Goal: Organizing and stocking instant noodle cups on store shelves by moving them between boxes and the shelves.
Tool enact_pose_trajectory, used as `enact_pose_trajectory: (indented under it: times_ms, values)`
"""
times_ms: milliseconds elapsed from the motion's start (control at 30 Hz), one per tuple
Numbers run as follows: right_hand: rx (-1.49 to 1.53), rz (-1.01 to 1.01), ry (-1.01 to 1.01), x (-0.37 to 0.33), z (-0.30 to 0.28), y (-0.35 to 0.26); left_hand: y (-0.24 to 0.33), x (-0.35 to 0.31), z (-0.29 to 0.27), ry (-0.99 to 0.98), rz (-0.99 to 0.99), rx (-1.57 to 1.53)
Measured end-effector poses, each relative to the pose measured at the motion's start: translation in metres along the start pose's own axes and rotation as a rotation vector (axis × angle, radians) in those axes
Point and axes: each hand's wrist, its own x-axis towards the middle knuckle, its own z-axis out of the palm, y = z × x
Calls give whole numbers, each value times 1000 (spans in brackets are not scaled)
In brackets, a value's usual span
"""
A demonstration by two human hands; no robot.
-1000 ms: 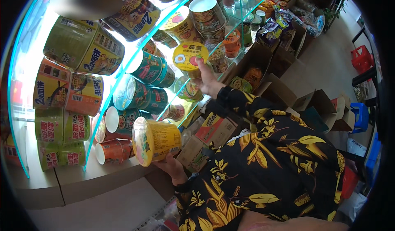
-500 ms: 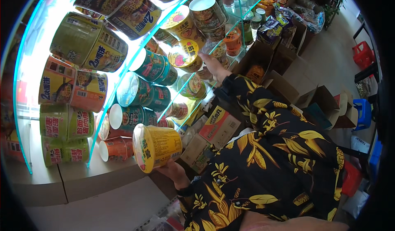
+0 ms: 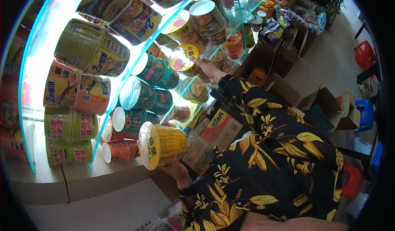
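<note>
My left hand [image 3: 177,172] is closed round the lower side of a yellow instant noodle tub [image 3: 166,145], which lies tilted with its clear-wrapped lid facing left. Further up, my right hand [image 3: 210,69] reaches into the glass shelf and grips a yellow noodle cup [image 3: 184,63] at its lid's edge; some of its fingers are hidden. Another yellow cup [image 3: 181,27] sits just above that one. Below my right hand is a green-and-yellow noodle cup [image 3: 194,90]. Teal noodle cups [image 3: 153,100] stand to its left on the lit shelf.
Glass shelf edges [image 3: 140,58] run close by both hands. Larger noodle tubs [image 3: 92,48] are stacked at the left. Cardboard cartons [image 3: 222,128] sit below the shelf, and open boxes [image 3: 321,105] line the floor at right. Red and blue stools [image 3: 363,113] stand at the far right.
My right hand's fingers have come onto the lid edge of the shelf's yellow noodle cup. The tub in my left hand has shifted slightly right with the view.
</note>
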Motion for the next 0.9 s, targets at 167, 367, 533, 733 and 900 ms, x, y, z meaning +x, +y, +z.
enact_pose_trajectory:
  times_ms: [167, 367, 533, 733, 900]
  values:
    - [-27, -22, -171, -16, -2, -11, -10, 4, -5, 13, 37, -13]
    - [-87, 57, -123, 13, -9, 12, -5, 12, 11, -62, -22, -23]
    - [-125, 8, -21, -15, -4, 3, -12, 20, 19, -35, -82, -136]
    - [-124, -4, -49, -16, -15, -8, -16, 21, 25, -31, -118, -223]
    - [-114, 27, -59, -12, -10, -6, -20, 22, 18, -31, -128, -197]
